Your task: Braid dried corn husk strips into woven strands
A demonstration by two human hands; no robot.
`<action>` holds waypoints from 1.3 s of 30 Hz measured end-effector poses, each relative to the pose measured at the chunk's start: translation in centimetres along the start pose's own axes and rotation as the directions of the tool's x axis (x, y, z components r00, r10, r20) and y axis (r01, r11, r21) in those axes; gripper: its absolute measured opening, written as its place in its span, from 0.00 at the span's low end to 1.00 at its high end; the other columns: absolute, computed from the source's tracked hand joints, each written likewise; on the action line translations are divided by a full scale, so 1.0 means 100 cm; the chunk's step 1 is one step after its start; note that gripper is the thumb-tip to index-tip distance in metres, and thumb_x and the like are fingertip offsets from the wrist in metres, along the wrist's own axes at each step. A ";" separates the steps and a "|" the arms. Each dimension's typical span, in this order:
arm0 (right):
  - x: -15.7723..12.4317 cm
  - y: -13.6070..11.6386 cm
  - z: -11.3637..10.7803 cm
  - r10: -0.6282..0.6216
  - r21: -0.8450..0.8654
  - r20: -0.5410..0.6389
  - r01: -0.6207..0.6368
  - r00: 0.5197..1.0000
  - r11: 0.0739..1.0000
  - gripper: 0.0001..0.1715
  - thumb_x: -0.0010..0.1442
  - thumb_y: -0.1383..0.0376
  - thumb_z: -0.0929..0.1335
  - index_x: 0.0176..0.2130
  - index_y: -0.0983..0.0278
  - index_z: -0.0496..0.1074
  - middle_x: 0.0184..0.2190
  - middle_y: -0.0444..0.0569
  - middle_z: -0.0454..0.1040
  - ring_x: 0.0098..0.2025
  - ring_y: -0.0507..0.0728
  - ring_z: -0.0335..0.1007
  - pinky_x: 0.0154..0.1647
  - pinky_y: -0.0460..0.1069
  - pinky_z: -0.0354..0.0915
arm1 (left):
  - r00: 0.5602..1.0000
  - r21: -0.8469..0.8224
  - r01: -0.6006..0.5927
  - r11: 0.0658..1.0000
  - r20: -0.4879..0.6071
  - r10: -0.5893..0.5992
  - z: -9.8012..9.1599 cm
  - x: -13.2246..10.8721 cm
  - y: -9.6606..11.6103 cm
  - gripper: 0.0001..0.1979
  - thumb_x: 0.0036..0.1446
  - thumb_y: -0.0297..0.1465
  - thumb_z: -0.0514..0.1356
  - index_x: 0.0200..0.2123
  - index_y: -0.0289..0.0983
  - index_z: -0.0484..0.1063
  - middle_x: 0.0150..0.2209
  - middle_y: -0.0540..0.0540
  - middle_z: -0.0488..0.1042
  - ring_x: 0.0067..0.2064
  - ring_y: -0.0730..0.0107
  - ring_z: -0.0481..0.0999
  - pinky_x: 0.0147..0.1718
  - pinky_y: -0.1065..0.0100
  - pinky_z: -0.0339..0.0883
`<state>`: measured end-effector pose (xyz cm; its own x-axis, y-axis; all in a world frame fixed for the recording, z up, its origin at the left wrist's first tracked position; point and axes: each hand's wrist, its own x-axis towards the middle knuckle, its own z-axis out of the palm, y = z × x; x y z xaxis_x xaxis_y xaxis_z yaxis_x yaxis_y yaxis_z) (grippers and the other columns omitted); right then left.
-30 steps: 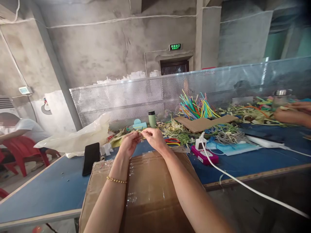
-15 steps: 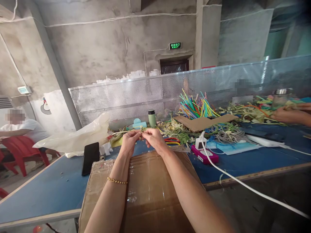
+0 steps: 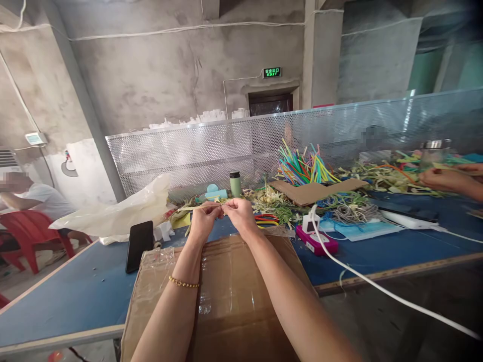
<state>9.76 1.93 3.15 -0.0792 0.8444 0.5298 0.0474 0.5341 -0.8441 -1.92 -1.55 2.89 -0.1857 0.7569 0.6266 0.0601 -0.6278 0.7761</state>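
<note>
My left hand (image 3: 203, 219) and my right hand (image 3: 239, 216) pinch close together above the far edge of a taped cardboard box (image 3: 230, 281). Between their fingertips runs a thin pale yellow-green strip (image 3: 184, 207), like dried leaf or ribbon, its loose end sticking out to the left. Both hands are closed on it, and the pinched middle is mostly hidden by the fingers. Just behind them stands a green bottle with a black lid (image 3: 235, 185). My forearms lie over the box.
A black phone (image 3: 139, 246) lies left of the box. Rightward are a pink power strip (image 3: 316, 240) with a white cable, a bundle of colourful sticks (image 3: 307, 163), cardboard (image 3: 319, 190) and tangled strips. A co-worker's hands (image 3: 449, 177) work far right; another person sits at left.
My hands have shifted slightly, the left one turning its knuckles up more, and the strip's left end shows more plainly. The seated person at left has raised an arm toward the head.
</note>
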 end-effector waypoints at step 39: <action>0.000 -0.010 -0.024 0.134 0.182 0.186 -0.168 0.973 0.969 0.10 0.43 0.61 0.71 0.24 0.65 0.68 0.13 0.37 0.59 0.17 0.46 0.48 0.18 0.44 0.46 | 0.985 -0.085 0.149 0.985 0.102 -0.141 0.002 0.000 -0.006 0.13 0.44 0.38 0.70 0.20 0.34 0.74 0.19 0.50 0.69 0.24 0.76 0.63 0.26 0.71 0.54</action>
<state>12.13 1.51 4.16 -0.2555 0.8859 0.3873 -0.1223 0.3677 -0.9219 -1.79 -1.15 2.46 -0.0917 0.8521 0.5152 -0.0524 -0.5208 0.8521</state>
